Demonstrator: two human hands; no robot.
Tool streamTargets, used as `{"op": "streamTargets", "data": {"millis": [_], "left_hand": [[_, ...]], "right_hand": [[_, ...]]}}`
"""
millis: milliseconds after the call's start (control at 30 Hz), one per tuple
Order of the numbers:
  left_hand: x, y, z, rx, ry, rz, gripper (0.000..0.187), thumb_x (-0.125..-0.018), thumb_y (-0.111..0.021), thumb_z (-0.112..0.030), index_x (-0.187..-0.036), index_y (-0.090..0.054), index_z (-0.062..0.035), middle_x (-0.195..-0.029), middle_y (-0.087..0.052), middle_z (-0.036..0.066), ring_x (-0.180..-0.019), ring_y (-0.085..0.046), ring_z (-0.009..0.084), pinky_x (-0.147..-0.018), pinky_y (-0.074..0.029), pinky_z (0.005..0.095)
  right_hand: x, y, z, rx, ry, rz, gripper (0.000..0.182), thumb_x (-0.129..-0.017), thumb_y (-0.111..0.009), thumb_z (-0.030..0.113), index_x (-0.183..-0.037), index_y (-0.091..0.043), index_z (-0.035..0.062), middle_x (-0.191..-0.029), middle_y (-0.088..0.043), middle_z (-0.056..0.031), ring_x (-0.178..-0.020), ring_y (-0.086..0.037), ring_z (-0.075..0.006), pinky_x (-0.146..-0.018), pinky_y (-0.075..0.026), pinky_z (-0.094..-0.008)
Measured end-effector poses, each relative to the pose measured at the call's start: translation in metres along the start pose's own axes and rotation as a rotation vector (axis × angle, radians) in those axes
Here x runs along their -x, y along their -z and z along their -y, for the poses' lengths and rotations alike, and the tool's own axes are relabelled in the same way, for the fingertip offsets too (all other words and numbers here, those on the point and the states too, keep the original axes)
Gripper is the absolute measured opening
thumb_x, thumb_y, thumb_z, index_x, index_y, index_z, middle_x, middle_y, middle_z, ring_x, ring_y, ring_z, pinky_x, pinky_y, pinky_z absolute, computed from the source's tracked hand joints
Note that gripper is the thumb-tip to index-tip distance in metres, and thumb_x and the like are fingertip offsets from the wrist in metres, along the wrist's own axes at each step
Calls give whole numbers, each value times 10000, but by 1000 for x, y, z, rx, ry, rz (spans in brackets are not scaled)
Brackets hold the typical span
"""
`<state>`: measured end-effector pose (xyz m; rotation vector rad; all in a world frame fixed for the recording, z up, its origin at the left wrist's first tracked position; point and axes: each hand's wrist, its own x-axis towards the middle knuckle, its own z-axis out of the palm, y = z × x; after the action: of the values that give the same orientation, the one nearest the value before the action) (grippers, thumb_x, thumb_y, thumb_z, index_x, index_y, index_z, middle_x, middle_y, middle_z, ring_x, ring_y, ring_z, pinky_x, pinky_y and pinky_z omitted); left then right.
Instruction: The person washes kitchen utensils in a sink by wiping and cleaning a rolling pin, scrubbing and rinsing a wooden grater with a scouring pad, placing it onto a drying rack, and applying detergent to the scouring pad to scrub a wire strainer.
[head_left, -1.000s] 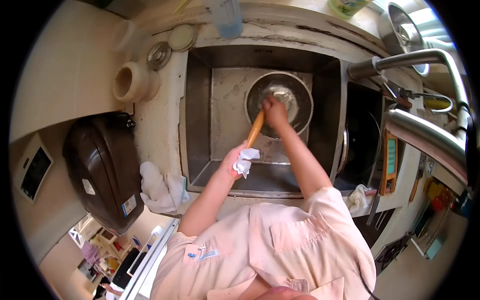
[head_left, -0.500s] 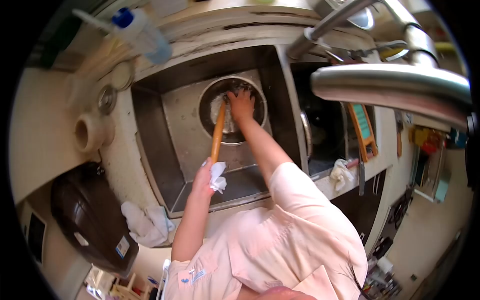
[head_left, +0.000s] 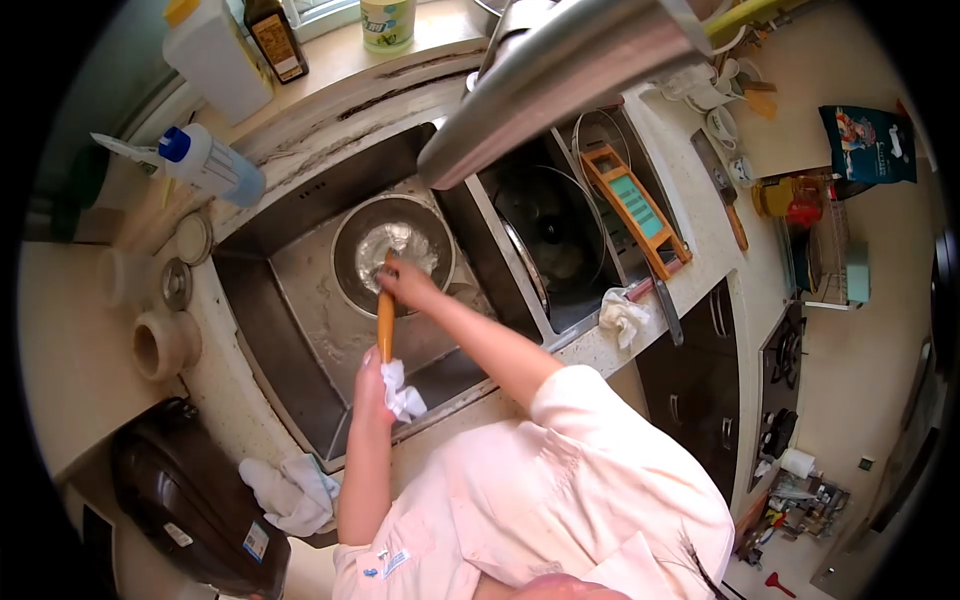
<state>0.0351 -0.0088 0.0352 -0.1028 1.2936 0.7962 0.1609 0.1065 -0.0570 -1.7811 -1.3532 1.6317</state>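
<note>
An orange-brown wooden rod [head_left: 386, 325] slants from a round metal bowl of water [head_left: 343, 262] toward my body. My left hand [head_left: 372, 385] is closed round its near end, with a crumpled white tissue [head_left: 402, 392] beside the fingers. Farther up, my right hand [head_left: 405, 283] wraps round the rod over the bowl's near rim. The rod's far end is in or just above the water. The bowl stands in the left basin of the metal sink [head_left: 300, 300].
The steel faucet [head_left: 560, 90] reaches over the sink. A wooden-framed grater [head_left: 635, 210] lies over the right basin, near a white cloth [head_left: 625, 318]. A blue-capped bottle [head_left: 215, 168] stands behind left. A brown bin [head_left: 190, 490] is at lower left.
My right hand has left the bowl's water, its spread fingers closing on the rod. The view has shifted, so the sink and bowl appear farther left and lower.
</note>
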Motion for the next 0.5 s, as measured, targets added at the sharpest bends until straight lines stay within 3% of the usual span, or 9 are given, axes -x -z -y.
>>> {"op": "streamTargets", "data": {"millis": [67,167,267,333,433,500], "left_hand": [[27,1,-1,-50,40,-7,150,-916,-424,-281,-918,-489,-146,-559,-446,-21,-400,-413,86,-343,-323,234],[59,0,7,-93,-18,-53,227,-921,-424,-246,-1093,-468,-104,-637,-468,0,-462,-433,93,-392,-362,232],[79,-10,25,-135,-186,-63,291,-927,-414,-211,-1179,-421,-66,-721,-474,22,-548,-458,85,-459,-398,217],[80,-21,39,-159,-311,-31,296,-929,-402,-206,-1189,-409,-65,-739,-469,23,-580,-463,76,-475,-397,209],[59,-14,54,-600,-464,148,277,-930,-395,-191,-1171,-441,-63,-814,-495,23,-659,-468,73,-566,-401,211],[49,-6,49,-1054,-638,204,235,-923,-410,-166,-1100,-513,-50,-801,-490,3,-662,-436,58,-572,-376,196]], "right_hand": [[-24,9,-12,141,17,-45,437,-805,-565,346,-1170,-520,110,-1200,-421,-278,-1013,-498,-381,-886,-392,-396],[-3,14,4,376,-68,-232,569,-788,-569,373,-1252,-422,79,-1233,-385,-318,-1134,-423,-380,-924,-361,-420],[47,2,28,270,-33,-216,642,-806,-554,338,-1322,-291,61,-1197,-414,-318,-1124,-437,-344,-946,-332,-439],[71,-10,24,-36,42,-114,604,-820,-541,295,-1304,-288,36,-1087,-491,-297,-1008,-514,-341,-845,-406,-443],[114,19,61,-405,17,162,560,-824,-537,244,-1275,-298,12,-932,-577,-260,-831,-597,-329,-697,-482,-401],[125,45,71,-245,40,75,552,-814,-547,229,-1255,-307,-3,-863,-595,-241,-749,-611,-324,-624,-484,-385]]}}
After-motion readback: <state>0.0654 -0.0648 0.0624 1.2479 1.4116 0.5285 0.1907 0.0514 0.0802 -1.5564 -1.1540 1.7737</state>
